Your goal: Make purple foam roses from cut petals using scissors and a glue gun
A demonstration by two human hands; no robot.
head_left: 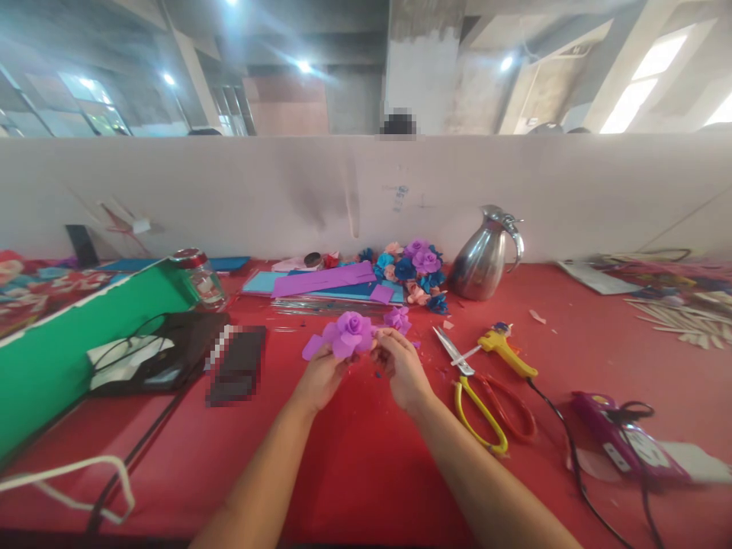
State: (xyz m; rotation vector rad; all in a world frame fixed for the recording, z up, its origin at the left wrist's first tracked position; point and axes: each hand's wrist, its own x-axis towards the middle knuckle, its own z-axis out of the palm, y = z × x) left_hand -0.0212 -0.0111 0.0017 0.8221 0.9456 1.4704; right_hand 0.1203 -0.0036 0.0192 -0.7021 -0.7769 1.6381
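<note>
A purple paper flower (353, 328) with a curled centre is held up over the red table, my left hand (323, 377) closed on it from below. Its outer petals spread to the left. My right hand (400, 362) is pinched at the flower's right edge; whatever lies between those fingertips is too small to make out. Just behind my right hand lies another purple paper flower (399, 319). Scissors (477, 389) with one yellow and one red handle rest to the right, blades pointing away. Beyond them lies a yellow glue gun (506, 352) with a black cord.
Coloured paper sheets (320, 282) and a heap of paper flowers (420, 267) lie at the back, beside a steel jug (483, 255). Left are a glass jar (200, 278), a dark phone-like object (239, 362) and a green board (108, 335). A magenta device (626, 438) with a cord lies right.
</note>
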